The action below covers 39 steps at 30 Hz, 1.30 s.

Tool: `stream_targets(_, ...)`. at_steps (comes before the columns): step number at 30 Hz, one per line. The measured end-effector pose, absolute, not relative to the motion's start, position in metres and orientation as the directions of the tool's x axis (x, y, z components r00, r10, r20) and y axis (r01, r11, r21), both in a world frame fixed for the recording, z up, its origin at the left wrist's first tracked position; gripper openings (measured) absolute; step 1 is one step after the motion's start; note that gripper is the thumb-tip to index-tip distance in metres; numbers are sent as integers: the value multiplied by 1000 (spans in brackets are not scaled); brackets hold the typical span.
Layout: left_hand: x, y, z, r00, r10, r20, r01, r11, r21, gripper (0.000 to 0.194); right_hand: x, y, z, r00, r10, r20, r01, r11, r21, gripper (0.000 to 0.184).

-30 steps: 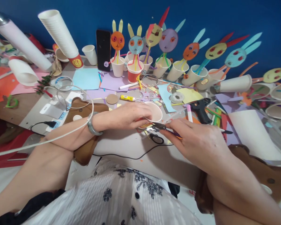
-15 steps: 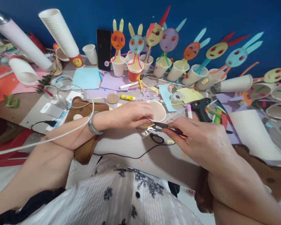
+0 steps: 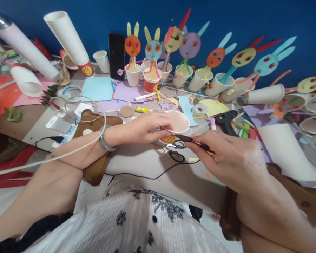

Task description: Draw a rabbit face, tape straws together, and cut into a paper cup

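Note:
My left hand [image 3: 150,127] is closed on the side of a paper cup [image 3: 177,122], whose mouth faces up and tilts towards me. Part of a red and gold print shows low on the cup. In my right hand [image 3: 223,154] is a slim dark pointed tool [image 3: 184,138] with some purple near the grip; its exact kind I cannot make out. The tool's tip lies against or very close to the cup's side, by my left fingertips. Just below, a pair of black-handled scissors [image 3: 177,155] rests on the table.
Paper rabbit figures in cups [image 3: 183,75] line the blue wall. A cup stack [image 3: 68,38] and a phone [image 3: 117,56] stand at the back left. A glue gun [image 3: 228,121] lies on the right, clear tape [image 3: 199,109] in the middle. A white cable [image 3: 76,149] crosses my left arm.
The cup has tipped slightly and shows more of its printed side. My right hand and the dark tool have shifted a little to the right.

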State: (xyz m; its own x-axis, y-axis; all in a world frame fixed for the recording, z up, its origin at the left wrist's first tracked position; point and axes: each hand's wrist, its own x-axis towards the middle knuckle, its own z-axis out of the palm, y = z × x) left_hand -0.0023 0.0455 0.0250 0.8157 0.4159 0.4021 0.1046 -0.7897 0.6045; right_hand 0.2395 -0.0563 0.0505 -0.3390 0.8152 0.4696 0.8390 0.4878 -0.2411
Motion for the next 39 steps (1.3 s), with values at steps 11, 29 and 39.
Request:
stream_targets(11,1,50,25,661,585,470,107,-693,713,32,234,-54,57,-402,689,604,776,606,-176,15)
stream_targets(29,5,42,26,689,710,146,-114,-93,989,38,233,-49,50,-334,678,655,799,572,-185,15)
stream_targets(39,8,42,26,673,724,152,-147,-71,987,43,230,-50,51,-338,681,649,825,546,-143,19)
